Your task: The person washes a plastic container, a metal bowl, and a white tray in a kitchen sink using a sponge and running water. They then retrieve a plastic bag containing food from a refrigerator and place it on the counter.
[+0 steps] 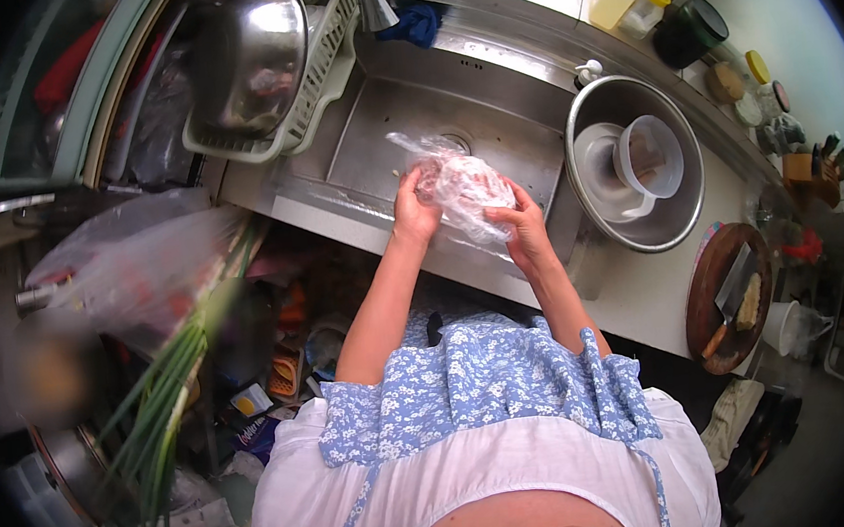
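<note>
Over the stainless steel sink (371, 110), both hands hold a clear plastic bag (464, 184) with something pink and white in it, which looks like raw meat. My left hand (416, 207) grips the bag's left side. On its right side, my right hand (524, 221) has thumb and fingers around the plastic. A loose end of the bag sticks out at the upper left, close to the drain (459, 142). Folds and glare in the plastic hide the exact shape of the contents.
Right of the sink stands a steel bowl (642, 237) holding a white plastic measuring cup (650, 157). A cleaver (738, 281) lies on a round wooden chopping board (703, 291). At left are a dish rack (304, 116) with a steel basin (254, 60), and hanging green onions (174, 360). A faucet (375, 4) overhangs the sink.
</note>
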Demonstrator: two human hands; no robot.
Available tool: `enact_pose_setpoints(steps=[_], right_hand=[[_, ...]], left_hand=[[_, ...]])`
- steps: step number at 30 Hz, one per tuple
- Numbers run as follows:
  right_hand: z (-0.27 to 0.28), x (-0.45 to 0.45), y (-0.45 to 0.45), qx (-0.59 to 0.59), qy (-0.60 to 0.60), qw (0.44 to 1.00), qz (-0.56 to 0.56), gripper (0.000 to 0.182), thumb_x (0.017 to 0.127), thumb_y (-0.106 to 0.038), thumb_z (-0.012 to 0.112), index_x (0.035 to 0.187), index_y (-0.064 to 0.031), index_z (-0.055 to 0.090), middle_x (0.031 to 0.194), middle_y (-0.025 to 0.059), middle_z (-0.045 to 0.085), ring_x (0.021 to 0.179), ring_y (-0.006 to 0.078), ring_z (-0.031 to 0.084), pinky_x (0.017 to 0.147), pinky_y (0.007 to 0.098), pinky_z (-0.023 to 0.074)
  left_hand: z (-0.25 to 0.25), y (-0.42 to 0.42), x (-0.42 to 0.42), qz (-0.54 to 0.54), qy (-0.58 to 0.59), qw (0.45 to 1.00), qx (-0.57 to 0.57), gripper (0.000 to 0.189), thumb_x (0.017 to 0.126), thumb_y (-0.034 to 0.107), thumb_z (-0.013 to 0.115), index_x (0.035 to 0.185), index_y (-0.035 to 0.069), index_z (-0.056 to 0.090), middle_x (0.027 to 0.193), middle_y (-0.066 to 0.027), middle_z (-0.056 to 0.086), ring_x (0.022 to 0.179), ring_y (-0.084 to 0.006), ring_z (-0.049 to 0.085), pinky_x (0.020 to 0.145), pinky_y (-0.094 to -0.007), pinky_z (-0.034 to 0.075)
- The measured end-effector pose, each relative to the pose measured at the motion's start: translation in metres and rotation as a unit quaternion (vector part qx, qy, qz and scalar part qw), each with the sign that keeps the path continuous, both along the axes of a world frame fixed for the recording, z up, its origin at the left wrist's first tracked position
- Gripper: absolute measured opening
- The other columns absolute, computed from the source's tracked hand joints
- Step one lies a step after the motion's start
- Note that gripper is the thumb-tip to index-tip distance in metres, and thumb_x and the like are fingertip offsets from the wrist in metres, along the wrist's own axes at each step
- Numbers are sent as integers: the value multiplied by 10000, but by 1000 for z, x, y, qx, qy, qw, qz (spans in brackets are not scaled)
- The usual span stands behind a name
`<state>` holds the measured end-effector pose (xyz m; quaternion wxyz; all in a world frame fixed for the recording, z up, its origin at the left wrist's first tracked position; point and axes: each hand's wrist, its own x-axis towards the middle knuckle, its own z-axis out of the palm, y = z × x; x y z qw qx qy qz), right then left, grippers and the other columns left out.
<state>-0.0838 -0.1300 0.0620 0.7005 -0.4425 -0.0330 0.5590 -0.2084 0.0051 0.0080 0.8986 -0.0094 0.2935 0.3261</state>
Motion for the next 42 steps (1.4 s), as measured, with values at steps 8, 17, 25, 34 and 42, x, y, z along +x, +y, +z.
enact_pose_setpoints(steps=[8, 17, 25, 34, 42], right_hand=[[-116, 63, 75, -209, -53, 968, -129, 840, 569, 61, 738, 1294, -7, 318, 1165, 133, 525, 1046, 248, 544, 906, 335, 442], [-225, 74, 105, -323, -156, 906, -224, 856, 514, 55, 770, 1271, -2, 375, 1190, 135, 523, 1068, 246, 516, 923, 316, 403], [-226, 62, 96, -490, -511, 701, -86, 664, 598, -105, 789, 1200, -47, 516, 1191, 141, 500, 1104, 312, 466, 965, 371, 375], [-203, 64, 90, -387, -653, 651, 18, 343, 641, -52, 695, 971, -122, 632, 1070, 79, 525, 1036, 285, 462, 884, 374, 411], [-225, 80, 81, -451, -533, 716, 9, 180, 675, -103, 699, 849, -78, 662, 875, 104, 585, 894, 273, 537, 787, 366, 440]], left_hand=[[-51, 105, 7, -54, 118, 991, 43, 283, 967, 203, 347, 1242, 158, 394, 1280, -136, 466, 1168, -308, 477, 937, -530, 423], [-110, 169, 9, -137, 140, 980, 39, 283, 961, 208, 379, 1235, 139, 389, 1244, -122, 487, 1135, -314, 505, 905, -531, 450], [-215, 193, 9, -175, 230, 957, 25, 227, 958, 197, 407, 1166, 108, 418, 1092, -147, 552, 932, -304, 609, 753, -509, 542], [-192, 181, 21, -147, 569, 744, 318, 456, 815, 118, 595, 1227, 76, 405, 1150, -168, 500, 930, -329, 560, 853, -425, 456], [-163, 93, 68, -364, 467, 638, 493, 381, 712, 224, 681, 1047, 61, 601, 1026, -124, 587, 1029, -283, 503, 941, -384, 327]])
